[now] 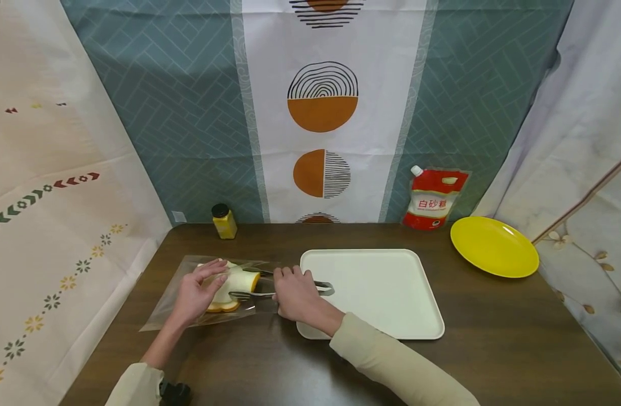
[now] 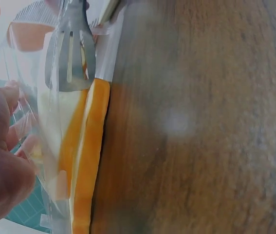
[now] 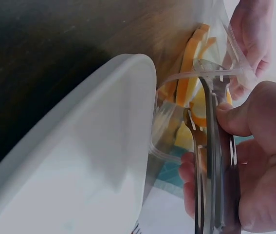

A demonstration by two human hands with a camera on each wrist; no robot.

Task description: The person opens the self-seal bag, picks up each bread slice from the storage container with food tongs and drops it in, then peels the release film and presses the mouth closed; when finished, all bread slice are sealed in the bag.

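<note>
Bread (image 1: pixel 234 283) in the bag (image 1: pixel 169 303) left of the tray (image 1: pixel 373 293), jar (image 1: pixel 225 225) behind the bag, plate (image 1: pixel 495 247) off the tray's right.

Tongs (image 3: pixel 215 170) are occupying the mouth of the bag (image 1: pixel 171 290), and the right hand (image 1: pixel 297 290) is blocking the way from the white tray (image 1: pixel 376 293); bare tabletop (image 1: pixel 270 366) is leaving room between the forearms (image 1: pixel 162 344) (near side).

Silver slotted tongs (image 3: pixel 211 146), ends inside clear, open-mouthed bag (image 1: pixel 165 301); white, orange-crusted bread slices (image 1: pixel 236 281) lie overlapping within.
</note>
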